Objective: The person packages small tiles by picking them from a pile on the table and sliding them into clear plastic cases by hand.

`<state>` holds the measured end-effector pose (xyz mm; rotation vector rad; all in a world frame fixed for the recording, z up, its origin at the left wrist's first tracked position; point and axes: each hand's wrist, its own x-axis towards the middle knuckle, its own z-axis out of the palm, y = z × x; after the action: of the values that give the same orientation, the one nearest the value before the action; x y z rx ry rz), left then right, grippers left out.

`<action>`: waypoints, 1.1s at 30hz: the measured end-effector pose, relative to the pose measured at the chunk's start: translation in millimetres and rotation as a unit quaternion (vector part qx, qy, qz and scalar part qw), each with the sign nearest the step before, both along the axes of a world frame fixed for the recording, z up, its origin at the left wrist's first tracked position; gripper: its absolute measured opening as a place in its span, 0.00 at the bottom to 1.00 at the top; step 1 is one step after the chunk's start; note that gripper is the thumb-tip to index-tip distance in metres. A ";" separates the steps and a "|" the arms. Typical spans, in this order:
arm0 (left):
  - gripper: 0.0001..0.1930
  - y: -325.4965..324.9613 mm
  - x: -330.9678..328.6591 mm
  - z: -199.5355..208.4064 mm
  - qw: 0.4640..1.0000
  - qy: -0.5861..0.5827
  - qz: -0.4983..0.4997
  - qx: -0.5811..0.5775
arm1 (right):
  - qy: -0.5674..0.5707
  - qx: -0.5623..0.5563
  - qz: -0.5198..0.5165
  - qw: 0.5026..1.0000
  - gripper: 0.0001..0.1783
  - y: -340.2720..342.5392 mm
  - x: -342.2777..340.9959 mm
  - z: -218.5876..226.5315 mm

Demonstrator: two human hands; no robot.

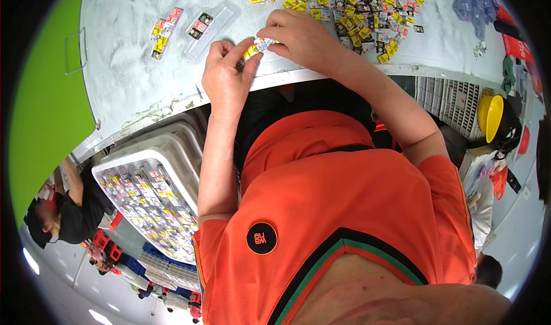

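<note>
Near the table's front edge, my left hand [225,79] pinches one end of a short row of small yellow and white printed blocks [252,50]. The fingers of my right hand [301,42] are closed at the row's other end. Just beyond my left hand lies a clear plastic tray [221,19], with a few black and pink blocks [200,26] in it. Further left is a cluster of pink, yellow and white blocks [166,33]. A large loose pile of similar blocks [364,15], mostly yellow and black, spreads beyond my right hand.
Clear plastic packaging [477,6] is heaped at the table's far right. A green board [49,89] borders the table [123,55] on the left. Below the edge stands a white crate [172,147] filled with blocks. A yellow bowl-like thing [491,118] sits at lower right. Another person [77,210] is at far left.
</note>
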<state>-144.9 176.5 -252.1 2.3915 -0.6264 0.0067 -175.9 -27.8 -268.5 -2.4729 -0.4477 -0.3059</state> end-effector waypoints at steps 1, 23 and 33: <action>0.20 0.5 0.4 -0.7 1.000 0.001 0.001 0.000 | -0.004 0.006 0.001 1.000 0.15 -0.3 -0.2 0.5; 0.19 14.0 0.9 0.2 0.996 0.072 -0.004 -0.044 | -0.003 -0.008 0.000 1.000 0.17 -1.2 -2.8 4.2; 0.24 17.7 1.1 7.6 0.995 0.092 -0.030 -0.025 | 0.054 0.072 -0.030 0.996 0.19 -42.8 -21.1 16.4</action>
<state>-143.8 194.2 -244.5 2.2907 -0.6030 -0.2191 -197.0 -70.6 -252.1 -2.3522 -0.2963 -0.2194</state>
